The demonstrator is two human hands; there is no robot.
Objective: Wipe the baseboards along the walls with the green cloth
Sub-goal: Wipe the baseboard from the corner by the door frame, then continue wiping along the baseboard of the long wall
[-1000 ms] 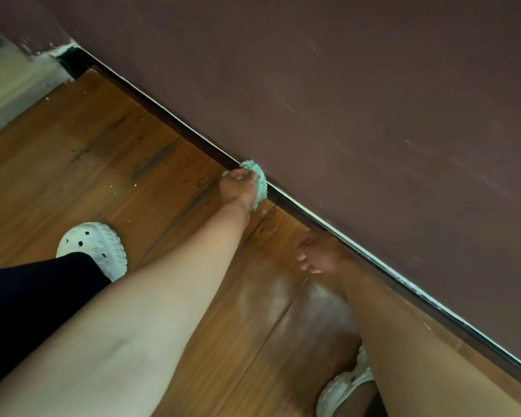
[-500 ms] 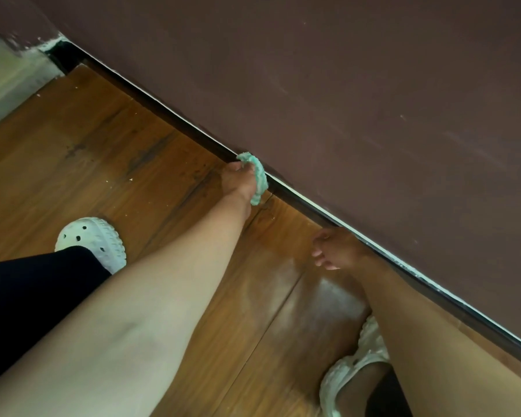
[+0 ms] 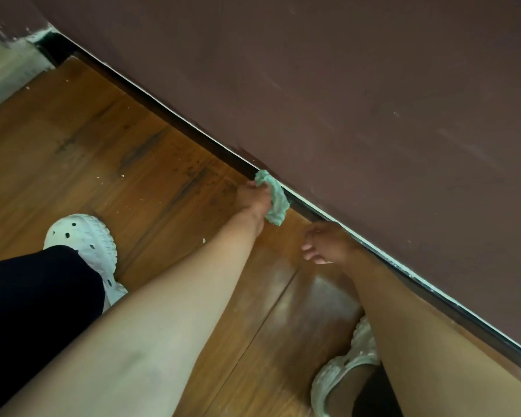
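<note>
A dark baseboard [image 3: 175, 115] with a pale top edge runs diagonally from upper left to lower right under a brown wall [image 3: 343, 85]. My left hand [image 3: 253, 200] grips a bunched green cloth [image 3: 275, 197] and presses it against the baseboard. My right hand [image 3: 325, 243] hovers just right of it, close to the baseboard, with fingers loosely curled and nothing in it.
Wooden plank floor [image 3: 103, 145] with small pale crumbs fills the left. My white clogs are on the floor at left [image 3: 85, 239] and at bottom right [image 3: 343, 374]. A pale wall corner [image 3: 6, 64] stands at the upper left.
My left hand and the cloth have stayed at nearly the same spot on the baseboard. My right hand has closed in toward the cloth.
</note>
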